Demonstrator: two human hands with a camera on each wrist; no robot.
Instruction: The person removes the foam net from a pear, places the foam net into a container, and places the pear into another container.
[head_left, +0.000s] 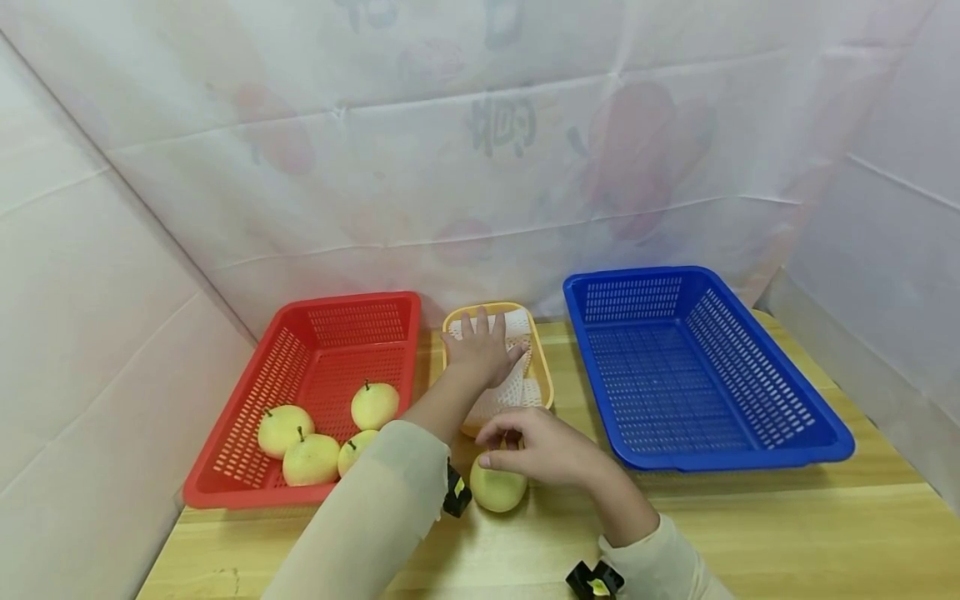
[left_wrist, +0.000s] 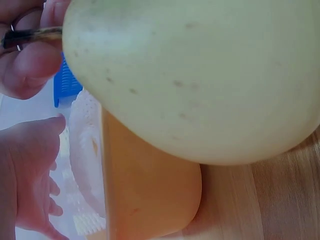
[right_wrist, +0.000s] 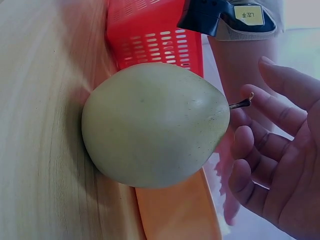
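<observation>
A yellow-green pear [head_left: 498,487] stands on the table in front of a small yellow-orange basket [head_left: 548,385], its stem pointing up. My right hand [head_left: 536,446] hovers over the pear's top with loosely bent fingers; the right wrist view shows these fingers [right_wrist: 252,155] around the stem's side, apart from the pear's body. Over the small basket, my left hand [head_left: 480,358] spreads its straight fingers above white foam fruit nets [head_left: 510,387]. Whether it touches the nets is unclear. The left wrist view has the pear [left_wrist: 200,80] large in front, with the left hand [left_wrist: 30,175] beyond it.
On the left, a red basket [head_left: 416,333] holds several pears [head_left: 311,460], partly behind my left sleeve. A blue basket [head_left: 720,458] with nothing in it stands on the right. White cloth walls [head_left: 465,192] close off the back and sides of the wooden table [head_left: 750,525].
</observation>
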